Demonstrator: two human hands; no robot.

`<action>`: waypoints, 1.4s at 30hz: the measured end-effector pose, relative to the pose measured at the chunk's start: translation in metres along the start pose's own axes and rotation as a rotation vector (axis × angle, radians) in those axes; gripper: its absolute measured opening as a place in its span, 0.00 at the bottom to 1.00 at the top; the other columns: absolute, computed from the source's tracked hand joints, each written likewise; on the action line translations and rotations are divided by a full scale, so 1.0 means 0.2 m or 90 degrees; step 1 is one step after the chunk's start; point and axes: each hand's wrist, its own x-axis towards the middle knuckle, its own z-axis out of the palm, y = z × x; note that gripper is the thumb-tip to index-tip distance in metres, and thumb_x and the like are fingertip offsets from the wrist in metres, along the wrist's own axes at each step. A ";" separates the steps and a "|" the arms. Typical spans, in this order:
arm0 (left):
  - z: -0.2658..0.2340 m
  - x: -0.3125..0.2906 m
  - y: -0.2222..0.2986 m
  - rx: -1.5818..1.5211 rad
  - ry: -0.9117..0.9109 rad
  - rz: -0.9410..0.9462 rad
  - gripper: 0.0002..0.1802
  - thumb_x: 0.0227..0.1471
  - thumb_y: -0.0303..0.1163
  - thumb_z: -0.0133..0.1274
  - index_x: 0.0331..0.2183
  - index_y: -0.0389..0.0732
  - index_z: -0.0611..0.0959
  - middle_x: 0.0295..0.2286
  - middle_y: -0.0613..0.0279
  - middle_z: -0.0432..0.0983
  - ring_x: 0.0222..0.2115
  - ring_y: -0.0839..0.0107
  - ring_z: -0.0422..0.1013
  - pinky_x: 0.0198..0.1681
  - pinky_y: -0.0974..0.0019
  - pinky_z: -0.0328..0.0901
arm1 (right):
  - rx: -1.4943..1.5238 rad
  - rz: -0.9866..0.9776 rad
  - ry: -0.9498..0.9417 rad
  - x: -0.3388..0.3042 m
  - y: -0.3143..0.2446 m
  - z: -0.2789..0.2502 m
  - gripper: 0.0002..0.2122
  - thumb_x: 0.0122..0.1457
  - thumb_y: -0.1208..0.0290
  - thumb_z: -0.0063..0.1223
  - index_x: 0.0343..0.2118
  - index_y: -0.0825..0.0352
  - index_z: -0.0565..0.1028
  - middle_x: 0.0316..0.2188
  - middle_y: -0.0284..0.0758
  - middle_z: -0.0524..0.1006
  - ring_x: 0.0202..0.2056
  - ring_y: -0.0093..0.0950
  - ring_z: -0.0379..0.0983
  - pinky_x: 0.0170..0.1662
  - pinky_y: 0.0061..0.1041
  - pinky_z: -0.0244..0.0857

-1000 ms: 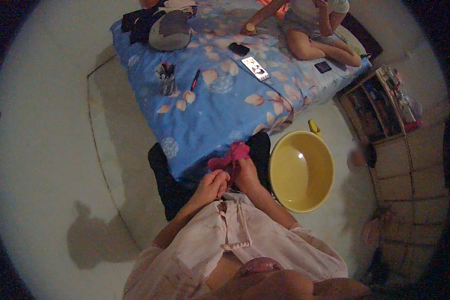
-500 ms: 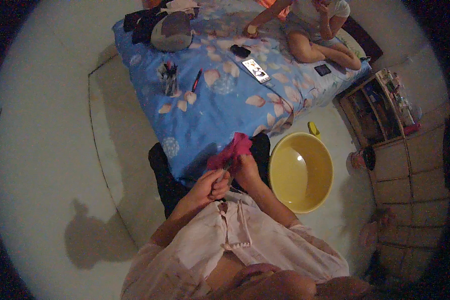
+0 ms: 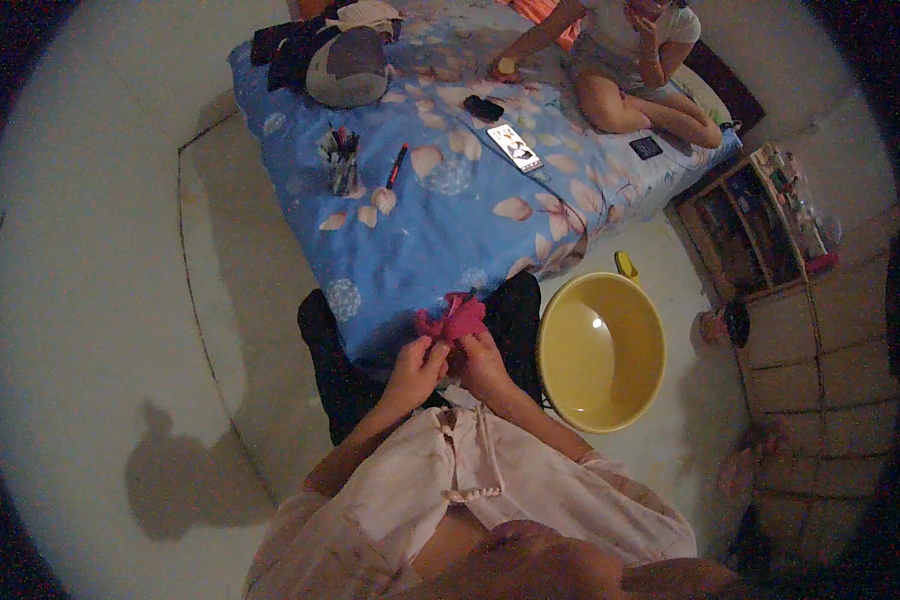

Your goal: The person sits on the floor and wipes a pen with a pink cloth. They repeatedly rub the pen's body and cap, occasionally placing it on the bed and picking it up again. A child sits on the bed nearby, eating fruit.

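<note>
now: both hands at bed edge | left hand and right hand side by side, each pinched on pink cloth | cloth bunched just past fingertips, over blue sheet | yellow basin right of right hand

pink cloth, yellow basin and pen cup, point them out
pink cloth (image 3: 454, 320), head view, on its bunched middle
yellow basin (image 3: 600, 352), head view, on its inner floor
pen cup (image 3: 341, 172), head view, on its side
</note>
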 end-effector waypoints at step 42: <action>0.05 -0.05 0.09 -0.154 -0.006 -0.055 0.14 0.61 0.38 0.39 0.31 0.38 0.73 0.15 0.67 0.68 0.13 0.80 0.59 0.16 0.77 0.57 | 0.076 0.004 -0.059 -0.05 -0.15 -0.02 0.12 0.58 0.70 0.42 0.45 0.64 0.67 0.38 0.32 0.72 0.39 0.29 0.70 0.41 0.30 0.65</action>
